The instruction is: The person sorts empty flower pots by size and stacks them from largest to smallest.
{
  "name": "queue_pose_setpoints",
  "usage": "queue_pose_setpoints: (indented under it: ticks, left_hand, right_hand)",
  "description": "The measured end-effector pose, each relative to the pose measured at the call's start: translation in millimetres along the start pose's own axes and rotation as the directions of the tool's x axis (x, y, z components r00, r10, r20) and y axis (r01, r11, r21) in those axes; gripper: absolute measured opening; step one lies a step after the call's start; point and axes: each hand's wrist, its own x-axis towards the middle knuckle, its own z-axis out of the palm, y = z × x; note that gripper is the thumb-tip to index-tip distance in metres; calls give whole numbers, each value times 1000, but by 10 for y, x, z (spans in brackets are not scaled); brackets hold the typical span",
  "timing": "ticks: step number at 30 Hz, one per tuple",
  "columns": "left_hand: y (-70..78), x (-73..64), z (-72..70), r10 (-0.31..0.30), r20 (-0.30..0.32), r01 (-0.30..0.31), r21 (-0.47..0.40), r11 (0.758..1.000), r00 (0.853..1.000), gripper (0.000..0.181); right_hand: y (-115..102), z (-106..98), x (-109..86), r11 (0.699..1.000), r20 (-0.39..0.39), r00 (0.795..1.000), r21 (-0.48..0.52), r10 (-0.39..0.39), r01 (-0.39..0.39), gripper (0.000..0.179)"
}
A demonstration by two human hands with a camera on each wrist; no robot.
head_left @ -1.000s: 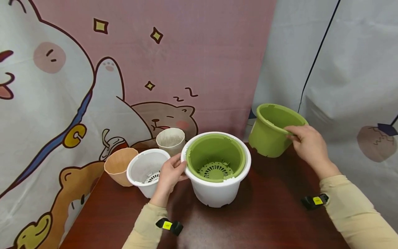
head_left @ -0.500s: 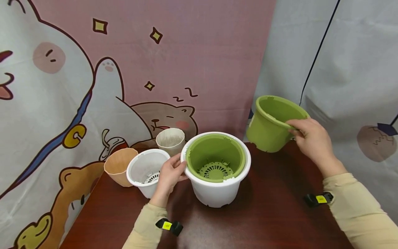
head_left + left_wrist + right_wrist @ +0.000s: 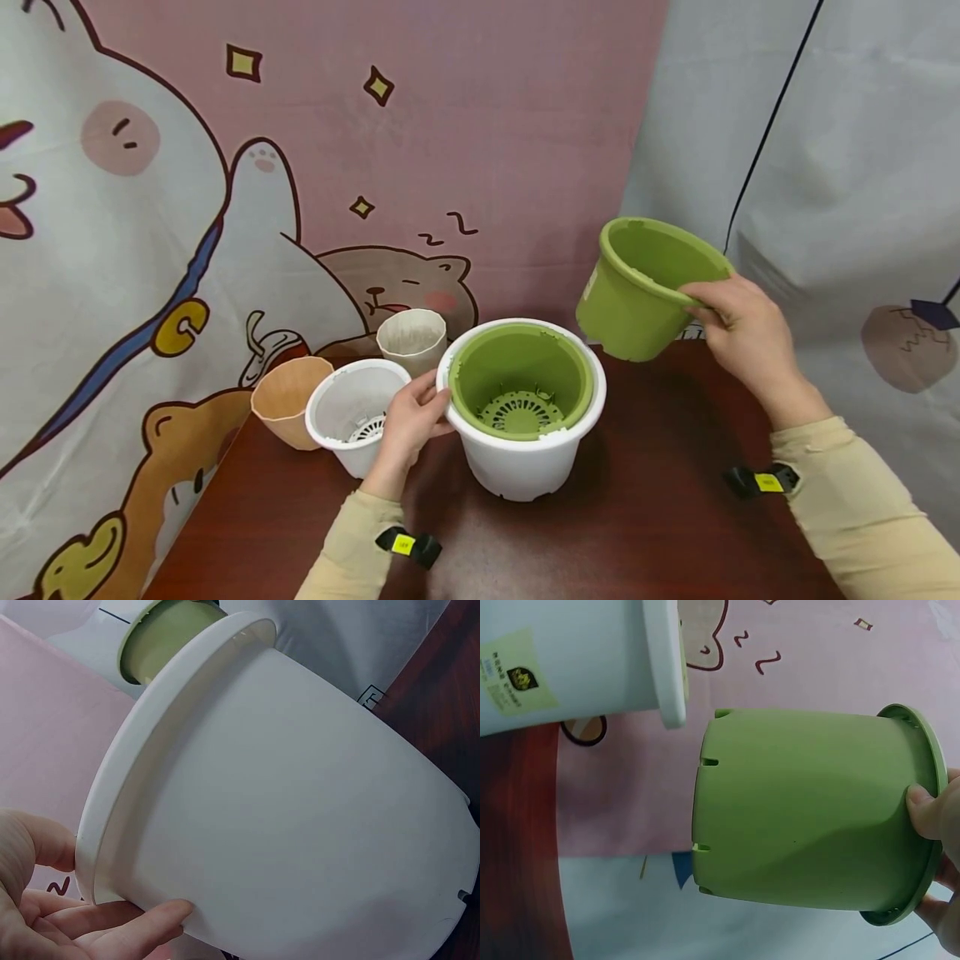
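A large white flowerpot (image 3: 517, 467) stands on the table with a green flowerpot (image 3: 521, 362) nested inside it. My left hand (image 3: 408, 421) pinches the white pot's left rim; in the left wrist view its thumb and fingers (image 3: 142, 930) lie on either side of that rim. A second green flowerpot (image 3: 633, 312) is in the air to the right, tilted, its mouth toward the upper right. My right hand (image 3: 742, 333) grips its rim. The right wrist view has the thumb (image 3: 925, 814) on the outer wall of this green pot (image 3: 802, 810).
Left of the large pot stand a smaller white flowerpot (image 3: 352, 450), an orange pot (image 3: 288, 417) and a cream pot (image 3: 412, 354). The dark red-brown table (image 3: 600, 533) meets a cartoon-printed cloth (image 3: 525, 167) at the back. A grey-white cloth (image 3: 847, 208) hangs on the right.
The right hand has raised the green flowerpot off the table area and, most recently, shifted it slightly left. My left hand and the other pots stay where they were.
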Motion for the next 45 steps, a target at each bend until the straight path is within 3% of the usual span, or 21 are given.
queue_pose_setpoints:
  ticks: [11,18,33,45]
  left_hand:
    - [4,-7,-5,1,0,-1,6,1000,1000,48]
    - [7,-8,-6,5,5,-5,3,1000,1000,48]
    - [-1,-4,-3,7,-3,-7,9,1000,1000,48]
    - [1,-4,5,13,-11,-13,-3,1000,1000,47]
  right_hand:
    - [-176,44,135,988,-14,992,83,-128,129,28]
    - [-286,90,172,978,-33,985,124,-168,171,30]
    - [-553,290,228,925,-85,950,216,-302,313,39]
    - [-710,349,225,891,-23,934,294,-357,347,39]
